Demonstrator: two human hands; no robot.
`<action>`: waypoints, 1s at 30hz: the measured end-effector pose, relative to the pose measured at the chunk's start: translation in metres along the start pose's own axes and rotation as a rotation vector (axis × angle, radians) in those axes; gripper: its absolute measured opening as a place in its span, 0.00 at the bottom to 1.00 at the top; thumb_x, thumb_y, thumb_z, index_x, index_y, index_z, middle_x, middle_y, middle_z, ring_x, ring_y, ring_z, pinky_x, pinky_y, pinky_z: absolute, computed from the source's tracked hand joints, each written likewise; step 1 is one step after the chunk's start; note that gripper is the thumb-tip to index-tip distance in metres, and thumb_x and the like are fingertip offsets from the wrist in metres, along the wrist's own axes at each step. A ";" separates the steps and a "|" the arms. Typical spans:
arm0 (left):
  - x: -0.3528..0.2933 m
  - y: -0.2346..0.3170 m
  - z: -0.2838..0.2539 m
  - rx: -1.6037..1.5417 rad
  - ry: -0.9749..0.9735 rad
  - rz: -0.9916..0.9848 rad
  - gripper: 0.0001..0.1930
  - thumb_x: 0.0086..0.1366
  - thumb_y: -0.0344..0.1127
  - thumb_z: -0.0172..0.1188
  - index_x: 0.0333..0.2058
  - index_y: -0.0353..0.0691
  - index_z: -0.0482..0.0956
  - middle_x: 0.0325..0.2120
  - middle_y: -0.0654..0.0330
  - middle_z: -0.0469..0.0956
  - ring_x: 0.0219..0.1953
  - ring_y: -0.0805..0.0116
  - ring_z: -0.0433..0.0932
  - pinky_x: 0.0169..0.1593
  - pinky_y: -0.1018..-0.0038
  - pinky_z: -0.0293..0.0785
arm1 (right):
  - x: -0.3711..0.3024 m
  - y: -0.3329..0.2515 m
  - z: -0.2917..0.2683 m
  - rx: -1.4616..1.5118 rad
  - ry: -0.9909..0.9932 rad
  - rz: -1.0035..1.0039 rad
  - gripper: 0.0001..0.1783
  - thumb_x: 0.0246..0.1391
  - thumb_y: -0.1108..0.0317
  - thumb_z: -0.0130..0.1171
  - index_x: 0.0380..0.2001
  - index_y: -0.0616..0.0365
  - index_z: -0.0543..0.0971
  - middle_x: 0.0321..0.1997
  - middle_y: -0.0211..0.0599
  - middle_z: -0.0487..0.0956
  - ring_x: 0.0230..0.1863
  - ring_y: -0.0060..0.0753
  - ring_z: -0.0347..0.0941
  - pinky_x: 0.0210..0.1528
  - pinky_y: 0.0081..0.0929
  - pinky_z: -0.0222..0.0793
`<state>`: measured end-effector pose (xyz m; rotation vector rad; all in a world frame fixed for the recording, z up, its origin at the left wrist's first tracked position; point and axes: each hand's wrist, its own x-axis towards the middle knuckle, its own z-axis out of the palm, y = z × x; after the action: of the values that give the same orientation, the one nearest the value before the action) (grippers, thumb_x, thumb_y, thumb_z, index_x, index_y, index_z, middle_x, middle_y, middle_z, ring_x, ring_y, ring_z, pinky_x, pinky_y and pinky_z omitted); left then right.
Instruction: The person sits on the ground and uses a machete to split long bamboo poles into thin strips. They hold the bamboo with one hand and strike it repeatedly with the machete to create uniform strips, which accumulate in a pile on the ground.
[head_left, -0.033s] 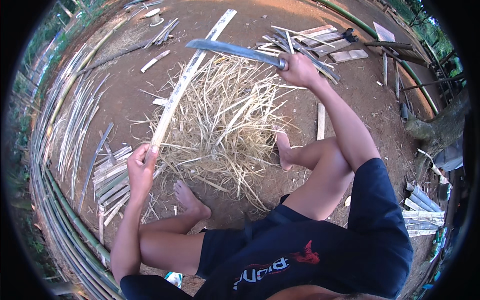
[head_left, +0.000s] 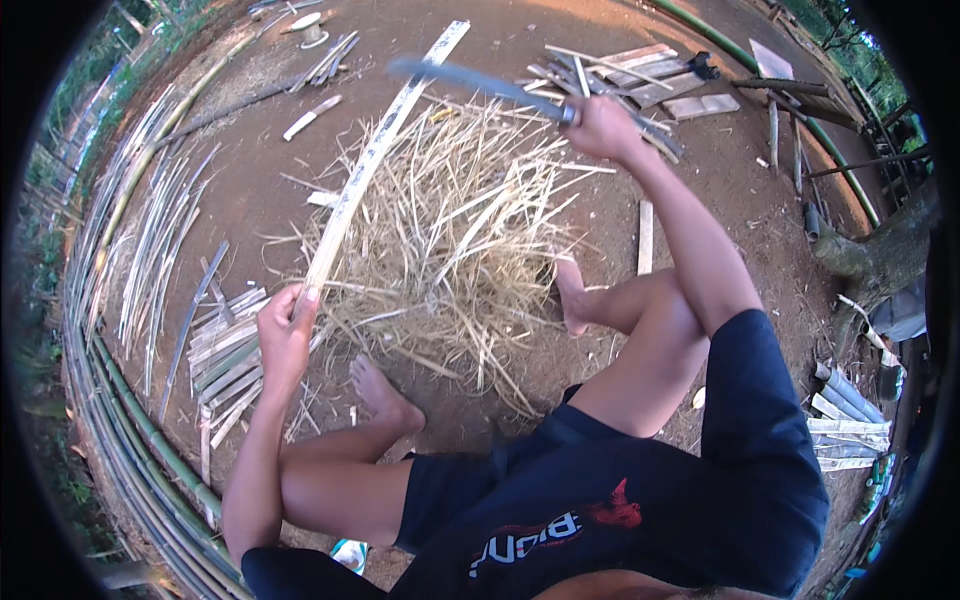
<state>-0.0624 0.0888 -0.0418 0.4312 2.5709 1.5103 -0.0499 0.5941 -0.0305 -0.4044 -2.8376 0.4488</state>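
Beside the held strip (head_left: 370, 165), heaped shavings (head_left: 465, 230), slats (head_left: 229, 345)

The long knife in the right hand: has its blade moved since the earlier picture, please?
Yes: the blade, now blurred, has moved slightly forward, its tip farther beyond the heap of shavings.

Dk tee (head_left: 700, 515) w/ red motif (head_left: 617, 508)
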 end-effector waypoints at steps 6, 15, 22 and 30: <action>0.004 0.006 0.000 0.045 0.074 0.035 0.08 0.69 0.34 0.58 0.38 0.35 0.80 0.23 0.71 0.72 0.26 0.85 0.64 0.31 0.82 0.59 | -0.012 0.020 -0.001 0.334 0.066 0.352 0.16 0.50 0.61 0.57 0.23 0.66 0.75 0.16 0.39 0.75 0.18 0.29 0.73 0.23 0.33 0.68; 0.024 0.012 0.001 -0.013 0.130 -0.091 0.08 0.68 0.35 0.59 0.40 0.36 0.80 0.19 0.70 0.73 0.22 0.83 0.67 0.27 0.79 0.63 | -0.040 -0.042 0.021 0.276 -0.025 0.001 0.12 0.51 0.61 0.60 0.29 0.59 0.79 0.20 0.40 0.80 0.22 0.36 0.77 0.31 0.38 0.73; 0.034 0.037 0.011 -0.104 0.116 -0.017 0.08 0.70 0.33 0.57 0.41 0.36 0.80 0.22 0.69 0.74 0.20 0.83 0.66 0.24 0.82 0.61 | -0.058 -0.112 0.036 0.137 -0.097 -0.309 0.11 0.53 0.60 0.62 0.29 0.56 0.79 0.17 0.43 0.78 0.19 0.45 0.78 0.27 0.44 0.74; 0.042 0.047 0.012 -0.175 0.086 0.050 0.10 0.71 0.34 0.55 0.41 0.35 0.81 0.21 0.72 0.71 0.21 0.85 0.63 0.26 0.83 0.58 | -0.016 -0.119 0.032 0.062 0.088 -0.265 0.11 0.52 0.60 0.57 0.32 0.54 0.80 0.20 0.48 0.80 0.23 0.53 0.80 0.31 0.50 0.78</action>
<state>-0.0910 0.1333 -0.0052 0.4206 2.4787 1.7896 -0.0713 0.4719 -0.0237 -0.0331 -2.7306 0.4514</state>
